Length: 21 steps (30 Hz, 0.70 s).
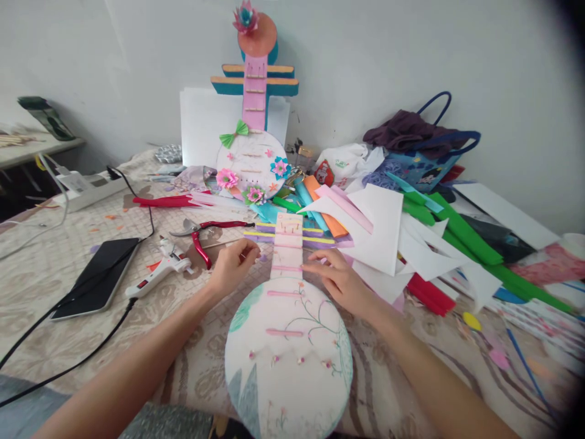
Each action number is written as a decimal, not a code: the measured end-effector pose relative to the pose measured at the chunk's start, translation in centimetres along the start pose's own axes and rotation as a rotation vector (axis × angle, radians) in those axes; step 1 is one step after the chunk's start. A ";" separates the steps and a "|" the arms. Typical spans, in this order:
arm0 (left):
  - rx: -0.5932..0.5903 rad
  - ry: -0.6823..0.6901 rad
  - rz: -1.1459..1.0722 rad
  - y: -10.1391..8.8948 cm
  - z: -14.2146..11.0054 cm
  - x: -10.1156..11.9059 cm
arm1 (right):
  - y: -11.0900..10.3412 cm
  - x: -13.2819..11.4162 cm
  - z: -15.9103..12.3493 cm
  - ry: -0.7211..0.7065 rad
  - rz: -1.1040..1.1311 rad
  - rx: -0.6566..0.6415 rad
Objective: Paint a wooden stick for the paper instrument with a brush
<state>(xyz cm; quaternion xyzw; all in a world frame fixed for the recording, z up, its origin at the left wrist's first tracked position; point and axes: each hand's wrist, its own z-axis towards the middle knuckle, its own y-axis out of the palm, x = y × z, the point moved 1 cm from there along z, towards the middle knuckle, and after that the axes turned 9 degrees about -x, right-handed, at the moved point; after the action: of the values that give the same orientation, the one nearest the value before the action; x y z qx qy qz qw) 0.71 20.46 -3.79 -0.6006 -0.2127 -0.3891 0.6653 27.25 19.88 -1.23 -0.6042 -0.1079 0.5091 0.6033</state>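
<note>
A handmade paper lute point(287, 341) lies flat in front of me, with a round white painted body, pink bars and a pale neck crossed by purple and yellow pegs. My left hand point(234, 263) sits at the neck's left side with fingers curled in a pinch; what they hold is too small to make out. My right hand point(338, 275) rests at the neck's right side, fingers stretched toward a pink bar. A finished paper lute point(254, 122) stands upright against the back wall.
A white glue gun point(159, 271), red-handled pliers point(203, 235) and a dark tablet point(98, 274) with black cables lie at the left. Coloured paper sheets point(393, 235) and green rolls pile up at the right. A blue bag point(427, 161) is behind them.
</note>
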 end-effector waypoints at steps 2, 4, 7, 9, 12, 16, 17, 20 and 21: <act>-0.013 0.009 0.025 -0.1 0.0 0.0 | 0.0 -0.6 -0.5 -0.011 -0.016 -0.049; -0.023 0.019 0.056 -0.1 -0.1 0.1 | 0.0 -1.0 -0.7 -0.020 -0.033 -0.080; -0.034 0.031 0.099 -0.3 -0.1 0.3 | -0.1 -1.5 -0.8 -0.027 -0.052 -0.097; -0.042 0.040 0.118 -0.3 -0.1 0.3 | -0.2 -1.8 -0.9 -0.036 -0.050 -0.095; -0.054 0.056 0.140 -0.4 -0.1 0.2 | -0.6 -2.3 -1.1 -0.058 -0.009 -0.107; -0.057 0.075 0.169 -0.5 -0.2 0.2 | -1.0 -3.1 -1.7 -0.106 0.083 -0.183; -0.055 0.081 0.176 -0.5 -0.2 0.2 | -1.0 -3.2 -1.8 -0.119 0.105 -0.200; -0.051 0.098 0.197 -0.5 -0.1 0.2 | -1.0 -3.7 -2.1 -0.172 0.146 -0.248; -0.051 0.101 0.203 -0.5 -0.1 0.1 | -0.9 -3.8 -2.1 -0.193 0.151 -0.262</act>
<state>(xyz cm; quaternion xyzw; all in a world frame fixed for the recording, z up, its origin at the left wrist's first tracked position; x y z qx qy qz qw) 0.38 20.30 -3.39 -0.6155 -0.1071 -0.3547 0.6956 27.54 15.97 0.89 -0.6325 -0.1851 0.5904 0.4661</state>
